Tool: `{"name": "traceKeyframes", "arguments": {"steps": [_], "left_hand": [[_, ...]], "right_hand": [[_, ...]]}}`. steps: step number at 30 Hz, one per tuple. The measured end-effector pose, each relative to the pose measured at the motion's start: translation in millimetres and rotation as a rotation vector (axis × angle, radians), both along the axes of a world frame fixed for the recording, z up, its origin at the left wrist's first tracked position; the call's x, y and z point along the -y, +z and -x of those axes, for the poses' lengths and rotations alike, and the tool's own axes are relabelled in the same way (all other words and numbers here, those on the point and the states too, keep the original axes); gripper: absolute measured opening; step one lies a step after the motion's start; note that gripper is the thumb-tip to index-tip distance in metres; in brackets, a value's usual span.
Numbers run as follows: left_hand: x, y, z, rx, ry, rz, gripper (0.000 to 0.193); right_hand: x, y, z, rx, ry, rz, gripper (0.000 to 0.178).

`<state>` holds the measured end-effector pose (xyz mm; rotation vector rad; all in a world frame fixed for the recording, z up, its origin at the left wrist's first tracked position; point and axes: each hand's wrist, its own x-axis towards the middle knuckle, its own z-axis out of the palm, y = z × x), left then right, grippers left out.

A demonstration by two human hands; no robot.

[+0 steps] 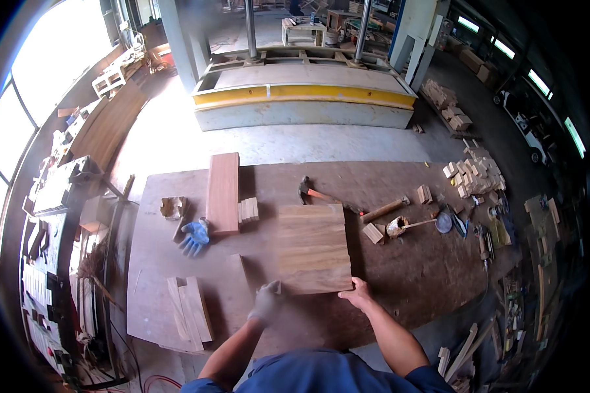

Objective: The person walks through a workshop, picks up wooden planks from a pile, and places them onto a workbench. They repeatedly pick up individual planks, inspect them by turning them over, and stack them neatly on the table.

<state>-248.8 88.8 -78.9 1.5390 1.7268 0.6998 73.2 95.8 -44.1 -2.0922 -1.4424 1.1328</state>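
A square wooden panel (313, 252) with banded grain lies in front of me over the brown worktable. At its near right corner my right hand (356, 293) is bare and closed on the edge. My left hand (267, 302), in a greyish glove, is closed at the near left corner; a hazy patch blurs its fingers. Beyond the panel rests a claw hammer (324, 196) with an orange and black handle. A narrow wood piece (241, 272) lies to the left of the panel.
On the worktable (413, 275) are a reddish board (223, 193), a blue glove (195, 237), pale wood strips (190, 308), a mallet (385, 209), a glue pot (397, 226) with a stick and a pile of small blocks (475, 171). A large press (305, 108) stands beyond.
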Motion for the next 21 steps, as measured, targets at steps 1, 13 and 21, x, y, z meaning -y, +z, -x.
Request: {"name": "traceKeyframes", "arguments": {"steps": [1, 13, 21], "left_hand": [[-1, 46, -4, -0.101, 0.032, -0.075, 0.047], [12, 73, 47, -0.377, 0.321, 0.326, 0.066], [39, 69, 39, 0.602, 0.480, 0.297, 0.023]], "right_hand": [[5, 4, -2, 0.042, -0.010, -0.012, 0.074], [80, -15, 22, -0.294, -0.047, -0.012, 0.026], [76, 1, 45, -0.291, 0.151, -0.040, 0.031]]}}
